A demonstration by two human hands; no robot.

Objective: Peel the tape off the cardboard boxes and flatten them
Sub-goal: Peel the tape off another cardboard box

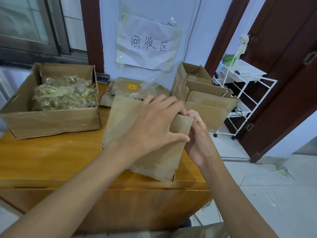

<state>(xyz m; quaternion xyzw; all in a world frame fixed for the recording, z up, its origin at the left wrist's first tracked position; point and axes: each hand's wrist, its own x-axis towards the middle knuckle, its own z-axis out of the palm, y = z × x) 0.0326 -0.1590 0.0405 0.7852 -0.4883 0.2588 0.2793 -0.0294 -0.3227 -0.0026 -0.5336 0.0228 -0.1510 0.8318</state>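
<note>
The cardboard box (151,152) lies flattened on the surface (51,160), partly hidden beneath the spread left hand (154,124); the right hand (197,136) pinches its right edge, fingertips obscured.

Handwritten "回收区" on the taped wall paper (148,43)
</note>
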